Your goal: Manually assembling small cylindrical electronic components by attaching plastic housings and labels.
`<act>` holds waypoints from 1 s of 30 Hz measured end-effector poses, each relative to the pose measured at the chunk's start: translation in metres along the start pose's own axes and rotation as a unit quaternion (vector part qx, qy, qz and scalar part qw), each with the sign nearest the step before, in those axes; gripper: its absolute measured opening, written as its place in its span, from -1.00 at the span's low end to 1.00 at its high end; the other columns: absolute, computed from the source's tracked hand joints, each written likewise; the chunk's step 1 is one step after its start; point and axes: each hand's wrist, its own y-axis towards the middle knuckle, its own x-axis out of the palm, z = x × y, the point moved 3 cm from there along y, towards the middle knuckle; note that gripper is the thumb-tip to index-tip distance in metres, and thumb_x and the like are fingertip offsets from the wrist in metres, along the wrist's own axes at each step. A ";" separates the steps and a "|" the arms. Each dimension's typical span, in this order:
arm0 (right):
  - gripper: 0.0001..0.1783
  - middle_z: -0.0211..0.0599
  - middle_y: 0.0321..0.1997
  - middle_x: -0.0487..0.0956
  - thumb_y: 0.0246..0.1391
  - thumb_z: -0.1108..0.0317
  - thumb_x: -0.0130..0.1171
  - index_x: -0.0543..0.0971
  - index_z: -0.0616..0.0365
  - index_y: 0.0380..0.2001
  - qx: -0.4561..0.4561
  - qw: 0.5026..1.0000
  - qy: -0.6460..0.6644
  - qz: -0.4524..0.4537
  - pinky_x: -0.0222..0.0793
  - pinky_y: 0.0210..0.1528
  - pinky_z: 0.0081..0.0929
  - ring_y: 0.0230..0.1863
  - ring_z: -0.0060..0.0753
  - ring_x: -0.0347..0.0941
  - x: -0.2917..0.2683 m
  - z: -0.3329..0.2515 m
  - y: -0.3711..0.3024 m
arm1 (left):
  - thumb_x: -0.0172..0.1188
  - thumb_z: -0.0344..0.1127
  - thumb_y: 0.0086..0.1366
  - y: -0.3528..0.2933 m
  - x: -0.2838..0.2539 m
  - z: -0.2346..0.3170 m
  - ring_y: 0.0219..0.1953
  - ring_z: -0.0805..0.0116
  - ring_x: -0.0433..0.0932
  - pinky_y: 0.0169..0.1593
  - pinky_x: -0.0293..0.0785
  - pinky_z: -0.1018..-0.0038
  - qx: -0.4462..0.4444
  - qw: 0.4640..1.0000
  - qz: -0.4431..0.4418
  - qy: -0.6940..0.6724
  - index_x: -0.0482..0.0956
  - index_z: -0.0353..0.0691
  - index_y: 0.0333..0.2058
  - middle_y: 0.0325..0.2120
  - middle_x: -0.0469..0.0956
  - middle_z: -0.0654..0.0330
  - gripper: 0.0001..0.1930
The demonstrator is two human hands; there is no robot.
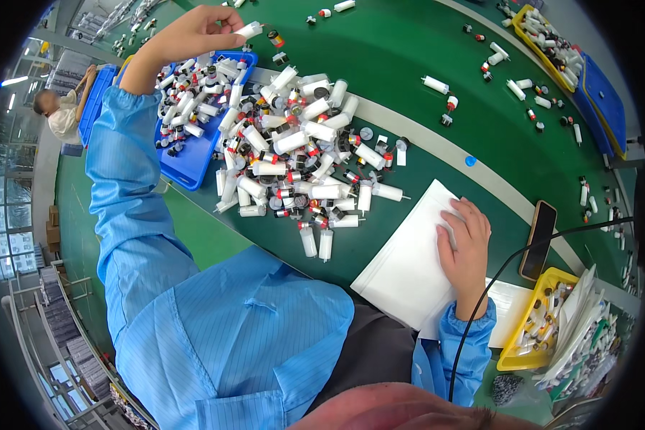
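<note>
My left hand (197,34) reaches out at the upper left, its fingers closed on a small white cylinder part (249,30). Just beyond its tip are a part with red and yellow bands (274,38) and a small black piece (279,57); whether they are joined to it I cannot tell. Below that hand, a blue tray (186,169) holds many similar parts, and a loose pile of white cylinders (292,142) with red and black ends spreads beside it. At the right, my right hand (467,244) lies with fingers extended on a stack of white sheets (401,269).
A smartphone (538,240) lies right of the sheets, with a black cable (505,266) crossing nearby. Yellow bin (512,356) stands lower right; another yellow bin (527,34) is far right. More parts lie scattered on the green surface (401,43). Another person (63,115) is at far left.
</note>
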 end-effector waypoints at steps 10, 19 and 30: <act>-0.72 -0.14 0.12 0.55 0.01 0.46 0.29 0.63 0.16 -0.15 -0.012 1.000 0.004 0.009 0.21 0.28 -0.02 0.26 0.00 0.41 -0.002 0.000 -0.001 | 0.16 0.00 0.40 0.030 0.015 0.006 -0.55 0.59 0.37 -0.47 0.28 0.53 -0.057 0.989 0.034 0.133 0.57 -0.27 -0.40 -0.63 0.42 0.35 -0.60; -0.77 -0.17 0.07 0.57 0.03 0.45 0.32 0.63 0.15 -0.18 -0.031 0.999 0.014 0.022 0.32 0.23 -0.05 0.21 -0.03 0.46 -0.003 0.003 0.002 | -0.01 -0.02 0.46 -0.046 0.062 0.014 -0.56 0.53 0.51 -0.44 0.46 0.54 -0.070 0.994 -0.054 -0.057 0.61 -0.31 -0.32 -0.58 0.52 0.28 -0.56; -0.81 -0.25 0.09 0.61 0.08 0.45 0.23 0.64 0.13 -0.19 -0.064 0.994 -0.092 0.019 0.32 0.37 -0.17 0.27 -0.20 0.46 0.004 0.013 0.019 | 0.30 -0.35 0.30 -0.015 0.055 0.066 -0.24 0.54 0.55 -0.16 0.48 0.54 0.061 0.992 -0.112 -0.024 0.56 -0.30 -0.21 -0.33 0.59 0.30 -0.82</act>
